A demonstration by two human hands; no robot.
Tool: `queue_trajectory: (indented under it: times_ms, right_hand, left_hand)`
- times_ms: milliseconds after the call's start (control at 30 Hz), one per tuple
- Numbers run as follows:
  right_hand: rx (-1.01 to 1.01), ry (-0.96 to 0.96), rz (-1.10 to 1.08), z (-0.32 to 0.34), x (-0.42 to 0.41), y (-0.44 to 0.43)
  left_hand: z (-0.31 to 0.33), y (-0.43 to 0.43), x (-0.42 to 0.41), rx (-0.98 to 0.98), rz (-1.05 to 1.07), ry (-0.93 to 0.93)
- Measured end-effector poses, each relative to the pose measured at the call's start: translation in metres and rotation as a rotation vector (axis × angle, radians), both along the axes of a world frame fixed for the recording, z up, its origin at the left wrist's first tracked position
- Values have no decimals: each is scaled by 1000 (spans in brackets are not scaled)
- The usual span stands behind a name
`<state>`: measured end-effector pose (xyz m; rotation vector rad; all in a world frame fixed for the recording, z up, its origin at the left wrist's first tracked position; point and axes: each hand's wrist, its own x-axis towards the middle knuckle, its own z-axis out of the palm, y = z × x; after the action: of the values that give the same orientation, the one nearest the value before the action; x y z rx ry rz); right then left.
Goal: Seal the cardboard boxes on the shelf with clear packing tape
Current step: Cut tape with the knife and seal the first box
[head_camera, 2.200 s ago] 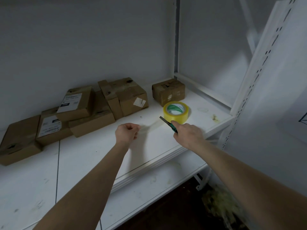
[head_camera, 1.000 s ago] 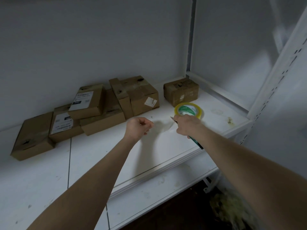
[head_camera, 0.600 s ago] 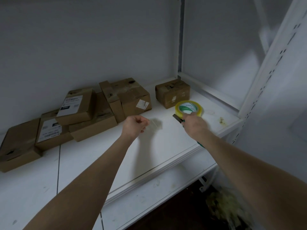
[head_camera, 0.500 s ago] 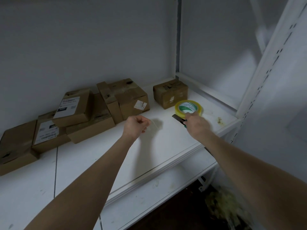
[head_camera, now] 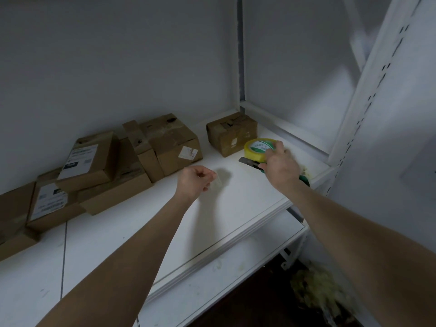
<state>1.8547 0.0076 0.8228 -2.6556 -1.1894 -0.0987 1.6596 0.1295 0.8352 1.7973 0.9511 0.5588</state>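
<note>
Several brown cardboard boxes lie along the back of the white shelf [head_camera: 236, 199]: a small one [head_camera: 230, 135] at the right, a larger one [head_camera: 173, 143] in the middle, and labelled ones [head_camera: 88, 159] stacked to the left. A yellow roll of packing tape [head_camera: 256, 149] lies flat in front of the small box. My right hand [head_camera: 282, 165] grips a green utility knife [head_camera: 247, 160], blade pointing left, while its fingertips touch the roll's top. My left hand [head_camera: 195, 182] hovers over mid-shelf and pinches a short piece of clear tape [head_camera: 217, 184].
A white perforated upright [head_camera: 377, 90] rises at the right, close to my right arm. A lower shelf board [head_camera: 224, 270] juts out beneath. Yellowish debris [head_camera: 318, 289] lies on the dark floor. The wall stands right behind the boxes.
My right hand, still holding the knife, has moved forward and right until its fingers landed on the tape roll. My left hand has stayed nearly still with the tape piece.
</note>
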Motion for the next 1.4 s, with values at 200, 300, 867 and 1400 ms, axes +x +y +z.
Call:
queue_trajectory:
  times_ms: [200,300,867,1400]
  right_hand:
    - [23,1,43,-3,6,5]
    - [34,23,41,-2,9,6]
    - [110,155,-211,-21,15,10]
    - [295,302,-201,-29,15,3]
  left_hand:
    - [0,1,9,-9,1,7]
    - [0,0,12,-9,-7,0]
    - [5,3,22,-43,32,-50]
    - [9,-5,35,-7,40,-44]
